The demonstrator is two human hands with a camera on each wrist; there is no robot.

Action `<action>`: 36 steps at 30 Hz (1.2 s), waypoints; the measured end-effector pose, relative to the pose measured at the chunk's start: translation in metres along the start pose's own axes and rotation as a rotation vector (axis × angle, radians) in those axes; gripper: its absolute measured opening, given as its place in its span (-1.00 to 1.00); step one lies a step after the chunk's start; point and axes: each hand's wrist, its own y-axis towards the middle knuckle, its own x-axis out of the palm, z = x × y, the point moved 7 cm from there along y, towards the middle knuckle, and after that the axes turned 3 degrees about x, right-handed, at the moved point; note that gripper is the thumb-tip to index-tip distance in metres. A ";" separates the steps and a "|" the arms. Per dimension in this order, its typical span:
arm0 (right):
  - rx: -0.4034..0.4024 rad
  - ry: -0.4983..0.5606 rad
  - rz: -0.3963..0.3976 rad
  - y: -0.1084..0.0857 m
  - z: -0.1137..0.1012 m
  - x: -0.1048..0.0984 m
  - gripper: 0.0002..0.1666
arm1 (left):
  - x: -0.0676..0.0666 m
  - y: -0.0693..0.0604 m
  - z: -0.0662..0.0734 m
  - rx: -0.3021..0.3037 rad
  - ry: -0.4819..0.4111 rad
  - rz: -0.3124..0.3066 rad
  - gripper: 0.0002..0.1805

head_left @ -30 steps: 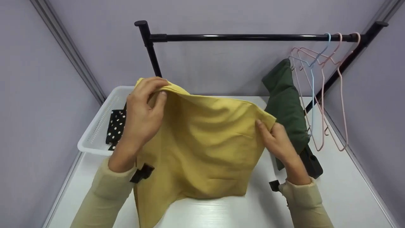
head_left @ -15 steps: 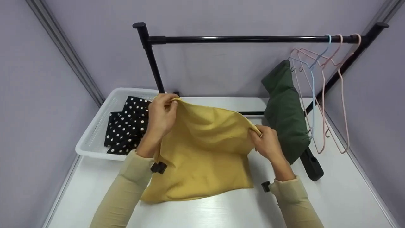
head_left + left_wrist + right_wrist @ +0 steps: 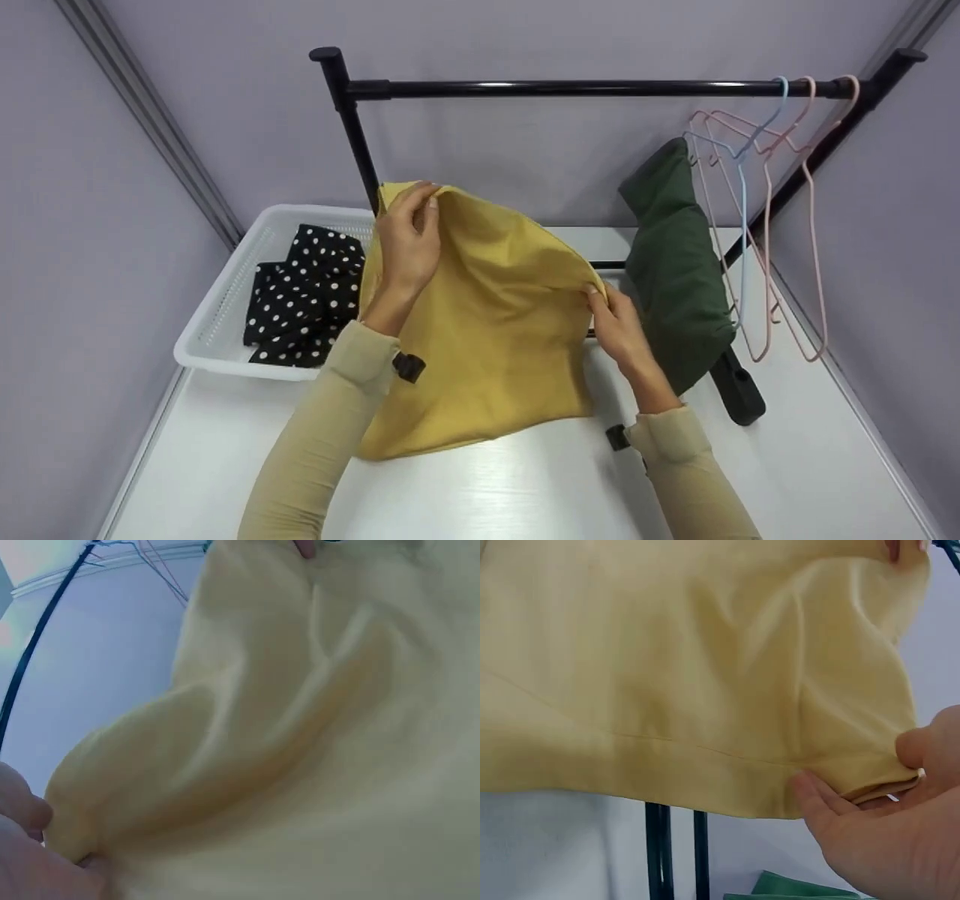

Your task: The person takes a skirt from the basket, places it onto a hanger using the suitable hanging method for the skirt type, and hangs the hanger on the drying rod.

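Note:
A yellow cloth (image 3: 495,330) with a stitched hem hangs spread between both hands in the head view. My left hand (image 3: 409,244) pinches its upper left edge, and a bit of cloth stands up behind the fingers. In the left wrist view the same hand (image 3: 45,847) grips the edge at the lower left. My right hand (image 3: 619,322) pinches the upper right corner, lower than the left hand. Seen from the right wrist, the right hand (image 3: 900,817) holds a folded, layered edge between thumb and fingers. The cloth hides part of the rack's base.
A white basket (image 3: 214,330) with black polka-dot fabric (image 3: 304,300) stands at the left. A black rack (image 3: 525,88) spans the back, bearing a blue hanger (image 3: 742,202) and two pink hangers (image 3: 814,247) at its right end. A dark green padded item (image 3: 671,262) leans beside them.
My left hand has shifted right, dipping and then rising, away from the basket. My right hand has moved slightly left. The cloth's lower edge has drawn up, and more polka-dot fabric shows.

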 end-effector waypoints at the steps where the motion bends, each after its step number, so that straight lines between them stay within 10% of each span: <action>1: -0.010 -0.005 0.014 0.002 -0.001 0.003 -0.52 | 0.005 0.004 -0.003 0.018 0.030 -0.013 -0.73; 5: -0.050 -0.049 0.049 0.010 -0.003 0.016 -0.55 | 0.028 0.011 -0.022 0.078 0.261 -0.159 -0.67; 12: -0.102 -0.074 0.016 0.019 0.003 0.037 -0.62 | 0.069 -0.015 -0.086 0.065 0.715 -0.626 -0.65; 17: -0.104 -0.085 0.006 0.020 0.009 0.044 -0.65 | 0.070 -0.028 -0.107 0.087 0.779 -0.669 -0.59; 23: -0.066 -0.087 -0.021 0.020 0.018 0.047 -0.63 | 0.064 -0.030 -0.098 0.057 0.706 -0.646 -0.51; 28: -0.048 -0.109 -0.040 0.024 0.023 0.047 -0.62 | 0.077 -0.060 -0.080 0.004 0.607 -0.887 -0.53; 36: -0.004 -0.053 -0.039 0.036 0.012 0.036 -0.62 | 0.089 -0.146 -0.042 0.157 0.546 -1.222 -0.64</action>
